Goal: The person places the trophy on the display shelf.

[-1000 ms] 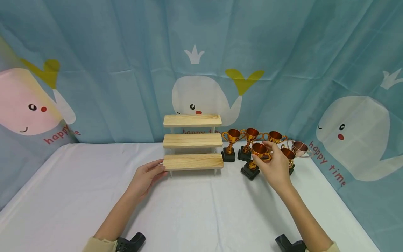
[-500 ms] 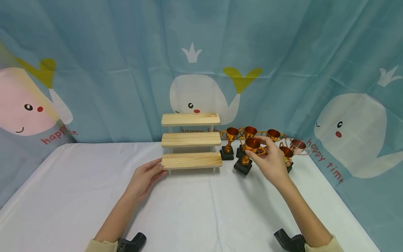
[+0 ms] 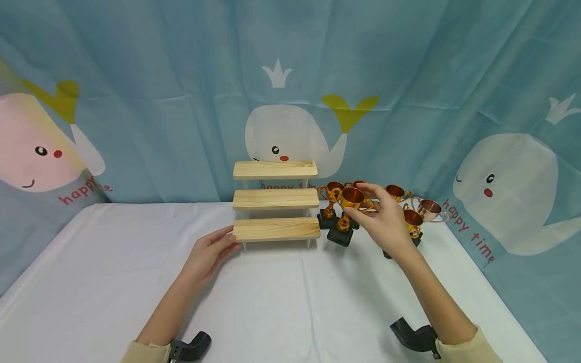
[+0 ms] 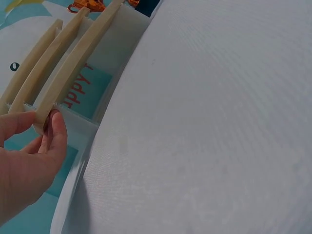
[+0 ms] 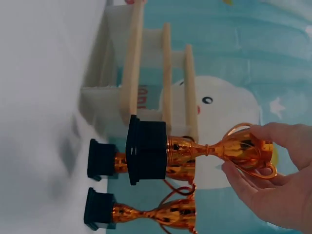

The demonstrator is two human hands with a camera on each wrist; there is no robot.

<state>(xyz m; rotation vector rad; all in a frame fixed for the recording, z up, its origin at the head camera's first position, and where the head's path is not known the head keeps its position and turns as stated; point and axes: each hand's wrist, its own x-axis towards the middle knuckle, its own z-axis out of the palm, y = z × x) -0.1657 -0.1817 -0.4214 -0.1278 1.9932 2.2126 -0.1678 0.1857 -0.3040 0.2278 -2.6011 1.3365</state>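
Observation:
My right hand [image 3: 386, 222] pinches a gold trophy cup [image 3: 352, 199] by its bowl. The trophy's black base [image 5: 146, 150] hangs in the air in front of two other trophies, just right of the shelf. In the right wrist view, thumb and fingers lie on either side of the bowl. At the left end of the three-tier wooden shelf [image 3: 276, 230], my left hand [image 3: 210, 258] grips the lowest board. The left wrist view shows thumb above that board [image 4: 73, 63] and fingers beneath it.
Behind the held trophy stand a gold trophy [image 3: 329, 212] and another mostly hidden one. Farther right are more gold trophies [image 3: 413, 220] and a rose-coloured trophy [image 3: 429, 209]. A white cloth [image 3: 272, 302] covers the table; a blue whale-print curtain [image 3: 181, 126] hangs behind.
My right hand has carried the gold trophy leftward and slightly up, from among the other trophies toward the shelf. The left hand has kept its hold on the lowest board.

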